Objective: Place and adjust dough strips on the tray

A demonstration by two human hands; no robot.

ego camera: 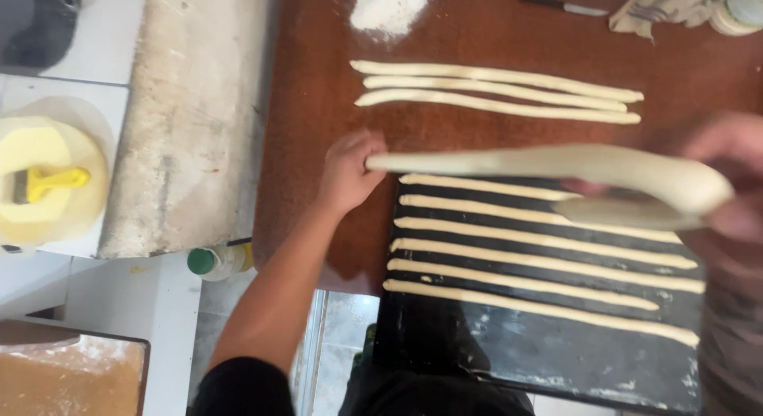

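Above the black tray [445, 344], a dough rope [540, 163] spans both hands' fingers [367, 150].

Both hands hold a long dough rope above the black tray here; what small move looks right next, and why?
Probably lower the long pale dough rope onto the black baking tray at its far edge. The left hand and the blurred right hand hold it stretched just above the parallel dough strips already lying there.
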